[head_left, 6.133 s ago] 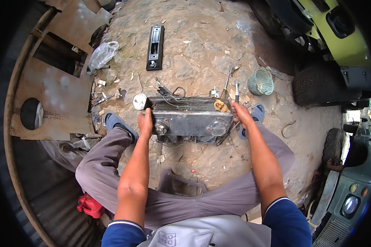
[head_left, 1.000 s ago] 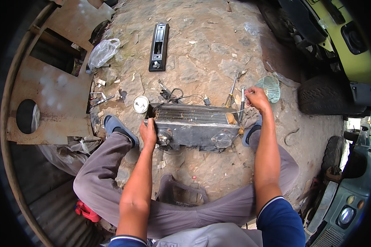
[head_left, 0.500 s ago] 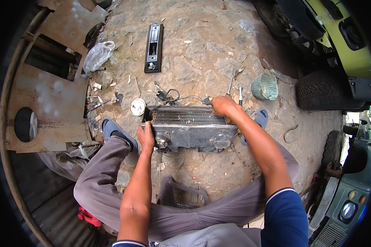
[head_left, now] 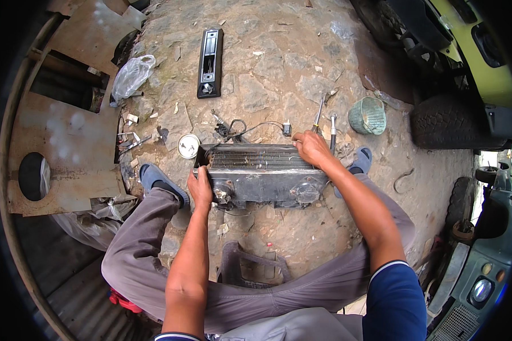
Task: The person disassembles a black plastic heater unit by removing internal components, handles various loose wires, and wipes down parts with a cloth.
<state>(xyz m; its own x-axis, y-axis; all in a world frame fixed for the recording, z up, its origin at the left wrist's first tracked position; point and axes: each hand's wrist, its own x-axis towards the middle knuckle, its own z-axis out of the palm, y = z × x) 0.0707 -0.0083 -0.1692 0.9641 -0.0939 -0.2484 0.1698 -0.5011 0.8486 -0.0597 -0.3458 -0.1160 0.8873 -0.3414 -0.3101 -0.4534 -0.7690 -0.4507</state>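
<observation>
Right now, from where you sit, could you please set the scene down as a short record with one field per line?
Left hand: gripping the left end of the black finned unit
Right hand: at the unit's far edge, toward its right end; whether it holds anything is unclear
Beside the unit's far left corner: round pale dish
Beyond the right hand: screwdriver, dark-handled tool, green basket
Farther off: long black panel, clear plastic bag
Ground: rough stone

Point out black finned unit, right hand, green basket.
Black finned unit [head_left: 261, 186]: head view, middle of its near side face.
Right hand [head_left: 313, 149]: head view, back of the hand.
Green basket [head_left: 356, 119]: head view, outer wall.
</observation>
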